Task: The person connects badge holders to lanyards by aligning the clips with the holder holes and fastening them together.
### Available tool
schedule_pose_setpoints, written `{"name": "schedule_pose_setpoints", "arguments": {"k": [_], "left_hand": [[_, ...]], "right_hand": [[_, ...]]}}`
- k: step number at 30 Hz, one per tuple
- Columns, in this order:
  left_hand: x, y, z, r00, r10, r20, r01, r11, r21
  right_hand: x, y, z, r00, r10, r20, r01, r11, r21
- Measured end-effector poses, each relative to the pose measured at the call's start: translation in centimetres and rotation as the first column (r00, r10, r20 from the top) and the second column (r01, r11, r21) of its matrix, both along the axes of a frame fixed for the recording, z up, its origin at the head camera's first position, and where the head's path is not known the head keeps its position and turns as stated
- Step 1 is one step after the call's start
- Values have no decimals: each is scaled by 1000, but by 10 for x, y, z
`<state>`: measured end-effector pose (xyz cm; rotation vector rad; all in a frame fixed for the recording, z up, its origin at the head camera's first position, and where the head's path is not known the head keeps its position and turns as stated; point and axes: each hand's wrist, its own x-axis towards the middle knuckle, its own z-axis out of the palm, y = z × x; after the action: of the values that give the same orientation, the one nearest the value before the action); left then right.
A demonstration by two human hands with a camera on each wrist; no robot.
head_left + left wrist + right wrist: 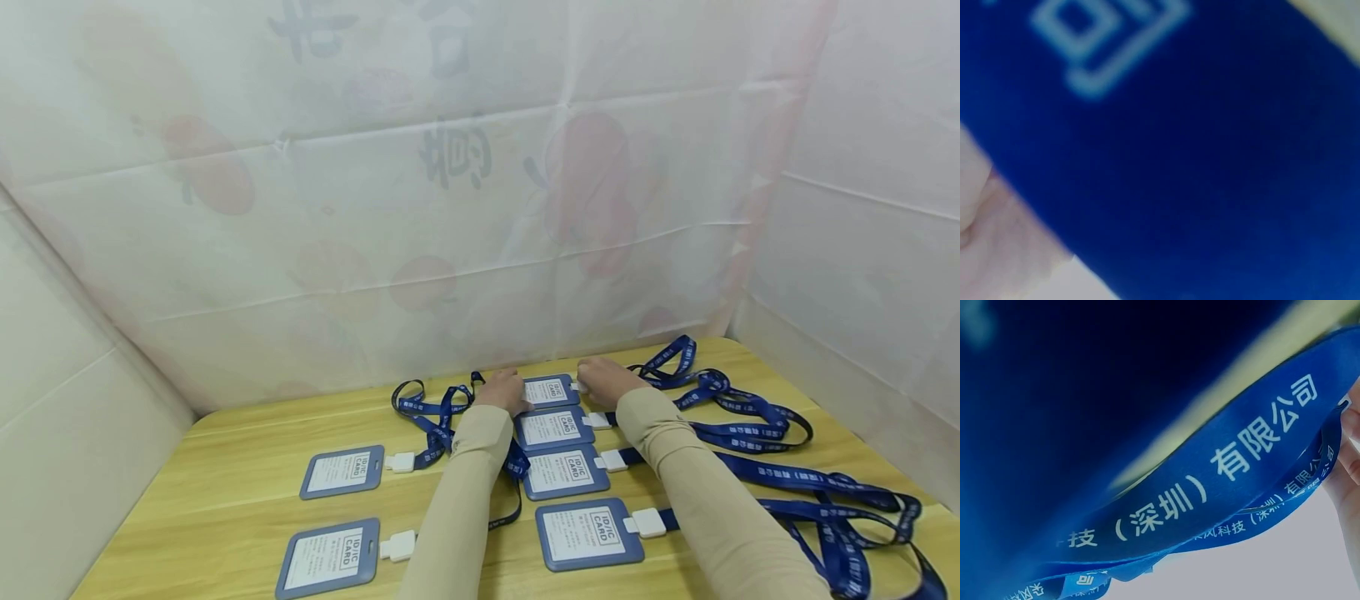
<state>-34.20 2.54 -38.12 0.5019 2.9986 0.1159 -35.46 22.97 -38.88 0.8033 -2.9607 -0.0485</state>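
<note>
At the far end of a column of blue ID card holders, the farthest card holder (553,389) lies between both hands in the head view. My left hand (501,392) holds its left end, with fingers and thumb at the edge. At the other end, my right hand (609,381) pinches the white clip (576,387), which the fingers partly cover. Just nearer lie a second card holder (557,427) and a third (567,472). Blue lanyard straps fill most of both wrist views; parts of the hand (1004,244) and fingers (1352,422) show at the edges.
Another card holder (589,534) lies nearer on the wooden table (225,467). Two more, a back one (342,472) and a front one (327,558), lie at left. Loose blue lanyards (817,479) spread on the right, another (442,417) beside the left hand. A pale curtain (420,208) hangs behind.
</note>
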Motion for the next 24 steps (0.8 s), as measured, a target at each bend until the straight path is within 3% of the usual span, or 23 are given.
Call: {"name": "schedule_pose_setpoints", "arguments": {"k": [10,24], "left_hand": [[4,0,3,1000,-4,-11,4,1000,-1],[3,1,0,1000,3,-14,-3,1000,-10]], "right_hand": [[2,-2,4,1000,13,4,-13,1000,5],[2,-2,2,999,43,-27,-43,999,-1]]}}
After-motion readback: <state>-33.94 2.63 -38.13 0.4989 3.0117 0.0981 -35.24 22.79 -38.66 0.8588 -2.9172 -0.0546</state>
